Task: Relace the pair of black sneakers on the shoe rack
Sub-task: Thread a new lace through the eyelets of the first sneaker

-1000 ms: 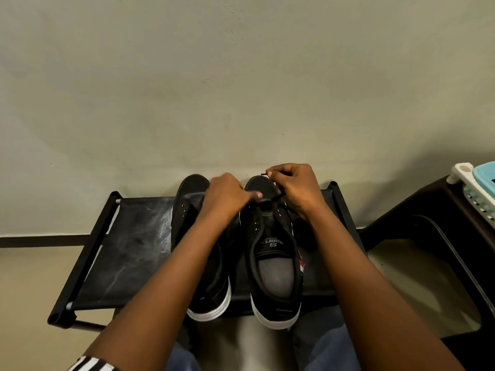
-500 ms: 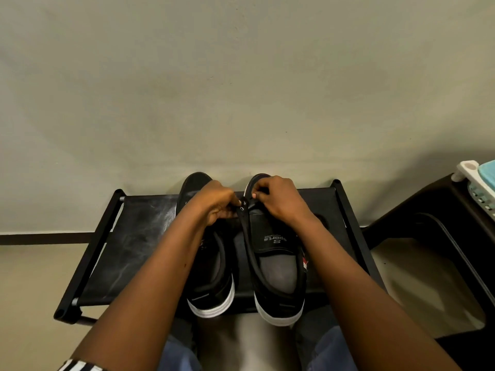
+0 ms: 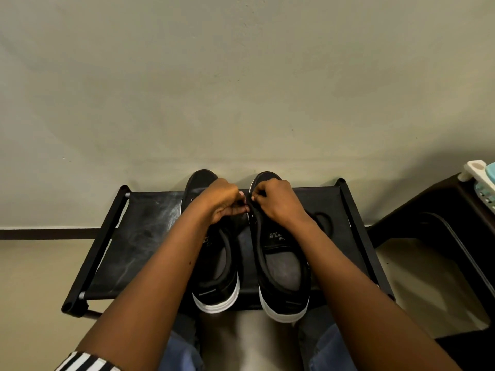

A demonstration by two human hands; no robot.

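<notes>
Right hand (image 3: 278, 202) and left hand (image 3: 222, 203) meet fingertip to fingertip at frame centre, both pinching a black lace (image 3: 249, 205) at the right sneaker's (image 3: 284, 290) inner eyelets. It sits beside the left sneaker (image 3: 214, 285) on the shoe rack (image 3: 144, 236), long axis up-frame, toe beyond the knuckles.

Black low-top sneakers (image 3: 284, 298): white soles, grey insoles, white lettering on tongues. Black fabric shoe rack (image 3: 139, 236): pale chalky smears. Black-and-white striped sleeve (image 3: 85, 362). Blue denim trousers (image 3: 329, 349). Plain grey-beige wall (image 3: 241, 89).
</notes>
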